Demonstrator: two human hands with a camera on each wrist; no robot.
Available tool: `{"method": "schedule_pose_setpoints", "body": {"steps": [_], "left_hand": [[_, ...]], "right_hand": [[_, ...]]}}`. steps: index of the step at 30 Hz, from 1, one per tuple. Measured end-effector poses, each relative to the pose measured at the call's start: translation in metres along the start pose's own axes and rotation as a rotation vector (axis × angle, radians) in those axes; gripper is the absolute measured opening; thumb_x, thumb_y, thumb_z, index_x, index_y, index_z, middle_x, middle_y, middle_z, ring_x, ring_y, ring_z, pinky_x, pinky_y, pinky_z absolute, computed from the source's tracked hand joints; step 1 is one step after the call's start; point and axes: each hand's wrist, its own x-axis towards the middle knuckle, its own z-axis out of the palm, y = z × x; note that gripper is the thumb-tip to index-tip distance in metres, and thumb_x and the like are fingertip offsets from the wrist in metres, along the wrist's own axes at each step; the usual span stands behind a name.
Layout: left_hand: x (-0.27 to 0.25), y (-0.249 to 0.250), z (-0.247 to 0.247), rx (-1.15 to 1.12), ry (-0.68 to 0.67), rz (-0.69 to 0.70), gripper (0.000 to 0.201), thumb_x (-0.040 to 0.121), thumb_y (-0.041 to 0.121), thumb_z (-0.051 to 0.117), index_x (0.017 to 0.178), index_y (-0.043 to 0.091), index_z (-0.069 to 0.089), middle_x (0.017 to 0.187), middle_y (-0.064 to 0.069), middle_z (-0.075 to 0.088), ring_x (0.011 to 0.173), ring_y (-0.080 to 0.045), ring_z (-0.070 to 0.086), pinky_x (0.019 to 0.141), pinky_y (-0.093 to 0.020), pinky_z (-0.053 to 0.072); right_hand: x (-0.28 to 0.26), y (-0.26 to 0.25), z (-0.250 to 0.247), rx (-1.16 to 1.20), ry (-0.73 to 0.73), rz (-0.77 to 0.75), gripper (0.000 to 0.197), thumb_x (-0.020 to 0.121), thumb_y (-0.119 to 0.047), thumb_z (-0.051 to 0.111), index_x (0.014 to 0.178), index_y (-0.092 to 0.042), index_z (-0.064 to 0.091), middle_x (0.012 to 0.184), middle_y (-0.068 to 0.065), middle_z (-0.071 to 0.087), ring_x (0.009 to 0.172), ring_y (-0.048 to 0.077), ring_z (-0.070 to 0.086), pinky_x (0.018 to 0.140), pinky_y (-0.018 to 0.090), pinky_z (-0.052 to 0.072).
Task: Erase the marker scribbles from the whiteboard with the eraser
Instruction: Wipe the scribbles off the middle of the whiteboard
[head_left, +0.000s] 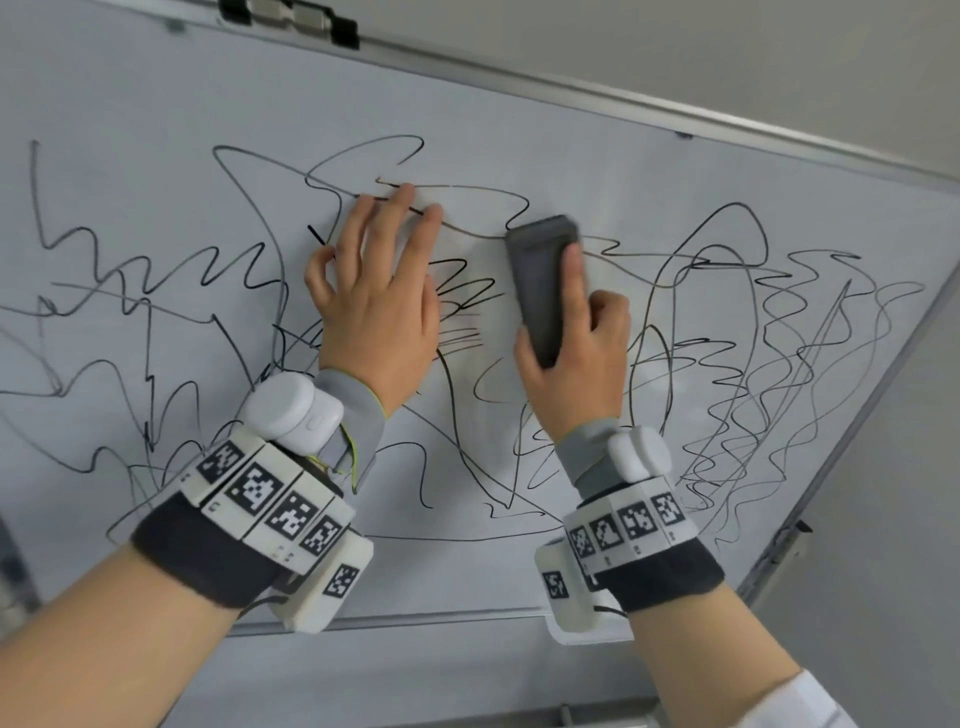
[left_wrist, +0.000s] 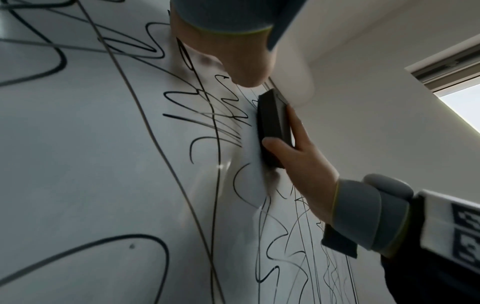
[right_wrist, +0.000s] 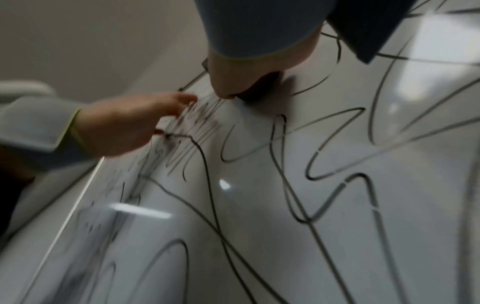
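Scribbles (head_left: 727, 364) are spread over nearly the whole whiteboard (head_left: 156, 104), and the eraser (head_left: 540, 280) is set flat against it near the middle, so the landmark for every place below is taken to be the eraser. Its long axis is laid up and down the board, tilted slightly, with the upper end clear of the fingers. It is held by the right hand (head_left: 576, 358): the thumb is pressed on its left edge, one finger is laid along its back, and the other fingers are curled at its right side. The left hand (head_left: 379, 291) is laid flat on the board just left of the eraser, apart from it, with fingers spread and nothing held; it appears to be used as a brace.

A tight zigzag of lines is left between the two hands, directly left of the eraser, and dense wavy lines are seen well to its right. Lines also run above and below it. A stroke in any direction is therefore judged to meet marks; most of the work seems not yet done.

Counted: one eraser, one whiteboard, two hands. The scribbles are too tangled to be counted.
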Motion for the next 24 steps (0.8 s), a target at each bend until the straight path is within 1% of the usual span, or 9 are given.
{"method": "schedule_pose_setpoints", "body": {"steps": [2, 3, 8, 10, 13, 14, 19, 22, 24], "left_hand": [[-0.003, -0.002, 0.001, 0.003, -0.008, 0.001, 0.053, 0.086, 0.018, 0.038, 0.138, 0.024, 0.038, 0.149, -0.001, 0.028, 0.137, -0.025, 0.020, 0.100, -0.049, 0.022], [-0.004, -0.004, 0.002, 0.004, -0.012, 0.001, 0.054, 0.085, 0.017, 0.042, 0.138, 0.024, 0.037, 0.149, -0.001, 0.028, 0.137, -0.026, 0.019, 0.100, -0.049, 0.022], [-0.006, -0.008, 0.003, -0.003, -0.028, 0.019, 0.063, 0.078, 0.010, 0.054, 0.138, 0.024, 0.037, 0.148, -0.002, 0.029, 0.137, -0.026, 0.018, 0.099, -0.051, 0.023], [-0.006, -0.009, 0.003, -0.002, -0.020, 0.032, 0.060, 0.081, 0.010, 0.052, 0.138, 0.023, 0.037, 0.148, -0.002, 0.030, 0.136, -0.025, 0.019, 0.098, -0.050, 0.024], [-0.006, -0.011, 0.003, 0.008, -0.021, 0.039, 0.057, 0.083, 0.013, 0.048, 0.138, 0.023, 0.036, 0.148, -0.001, 0.030, 0.136, -0.024, 0.019, 0.098, -0.050, 0.024], [-0.006, -0.011, 0.002, 0.007, -0.021, 0.038, 0.057, 0.082, 0.012, 0.048, 0.137, 0.023, 0.037, 0.148, -0.001, 0.030, 0.136, -0.024, 0.019, 0.098, -0.049, 0.024], [-0.004, -0.012, -0.001, -0.019, -0.034, 0.033, 0.064, 0.076, 0.002, 0.049, 0.137, 0.021, 0.040, 0.148, 0.000, 0.031, 0.136, -0.024, 0.019, 0.098, -0.048, 0.022], [-0.004, -0.013, -0.001, -0.022, -0.031, 0.049, 0.066, 0.075, -0.002, 0.047, 0.137, 0.020, 0.040, 0.147, 0.001, 0.031, 0.136, -0.022, 0.019, 0.098, -0.046, 0.022], [-0.003, -0.014, 0.000, -0.037, -0.038, 0.046, 0.064, 0.076, 0.001, 0.042, 0.138, 0.019, 0.039, 0.147, 0.000, 0.032, 0.136, -0.023, 0.021, 0.098, -0.046, 0.023]], "right_hand": [[0.006, -0.003, 0.001, 0.032, 0.035, 0.071, 0.073, 0.079, -0.034, 0.054, 0.143, -0.026, 0.020, 0.093, 0.015, 0.044, 0.081, 0.031, 0.046, 0.076, 0.033, 0.043], [0.004, -0.006, 0.003, 0.032, 0.021, 0.055, 0.073, 0.078, -0.034, 0.055, 0.142, -0.026, 0.021, 0.093, 0.015, 0.044, 0.081, 0.030, 0.045, 0.076, 0.033, 0.043], [-0.014, -0.012, 0.010, -0.015, -0.117, -0.169, 0.067, 0.075, -0.029, 0.060, 0.137, -0.029, 0.033, 0.092, 0.012, 0.044, 0.075, 0.028, 0.044, 0.068, 0.039, 0.046], [-0.006, -0.010, 0.007, 0.017, -0.054, -0.103, 0.068, 0.076, -0.031, 0.060, 0.138, -0.028, 0.031, 0.092, 0.014, 0.045, 0.076, 0.029, 0.046, 0.070, 0.038, 0.046], [0.009, -0.009, 0.004, 0.097, 0.057, 0.081, 0.073, 0.078, -0.033, 0.057, 0.141, -0.026, 0.022, 0.095, 0.011, 0.041, 0.081, 0.028, 0.046, 0.075, 0.033, 0.045], [0.009, -0.010, 0.005, 0.099, 0.055, 0.085, 0.074, 0.078, -0.032, 0.058, 0.142, -0.027, 0.021, 0.095, 0.010, 0.041, 0.081, 0.028, 0.046, 0.075, 0.032, 0.045], [-0.018, -0.020, 0.017, 0.018, -0.142, -0.145, 0.071, 0.072, -0.026, 0.063, 0.136, -0.031, 0.033, 0.089, 0.013, 0.045, 0.074, 0.029, 0.045, 0.064, 0.039, 0.047], [-0.013, -0.014, 0.015, -0.022, -0.131, -0.195, 0.066, 0.073, -0.029, 0.060, 0.135, -0.031, 0.036, 0.090, 0.015, 0.048, 0.073, 0.029, 0.045, 0.062, 0.040, 0.047], [-0.001, -0.012, 0.009, -0.022, -0.069, -0.152, 0.068, 0.074, -0.027, 0.062, 0.136, -0.030, 0.034, 0.091, 0.015, 0.046, 0.075, 0.029, 0.045, 0.065, 0.038, 0.047]]}}
